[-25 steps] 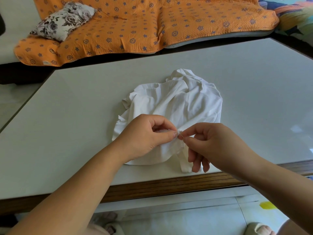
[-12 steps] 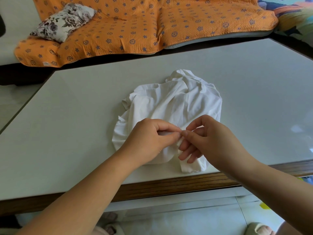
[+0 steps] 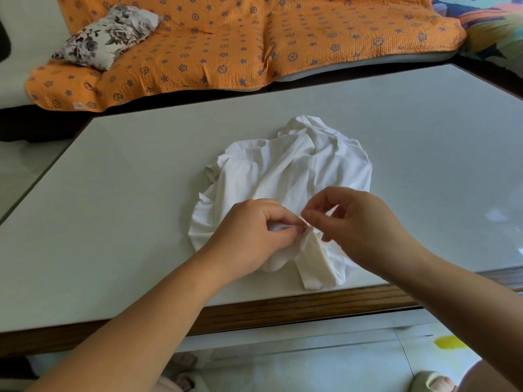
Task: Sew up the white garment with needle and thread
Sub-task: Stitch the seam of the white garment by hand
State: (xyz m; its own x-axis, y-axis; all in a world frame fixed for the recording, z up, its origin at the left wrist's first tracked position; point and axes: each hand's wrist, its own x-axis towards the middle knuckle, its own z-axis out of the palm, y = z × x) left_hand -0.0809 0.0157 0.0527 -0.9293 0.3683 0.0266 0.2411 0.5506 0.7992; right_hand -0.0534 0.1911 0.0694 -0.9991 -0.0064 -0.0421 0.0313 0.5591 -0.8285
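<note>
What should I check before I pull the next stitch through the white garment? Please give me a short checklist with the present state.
1. The left hand pinches a fold of the white garment: ok.
2. The right hand pinches the needle at that fold, seen only as a thin line: ok.
3. The thread is free of tangles: cannot tell, too fine to see.
4. The white garment rests on the table, near its front edge: ok.
5. The left fingers are clear of the needle's path: not ok, the two hands nearly touch.

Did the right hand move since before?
Yes. The right hand shifted a little away from the table's wooden near edge, farther over the white garment.
</note>
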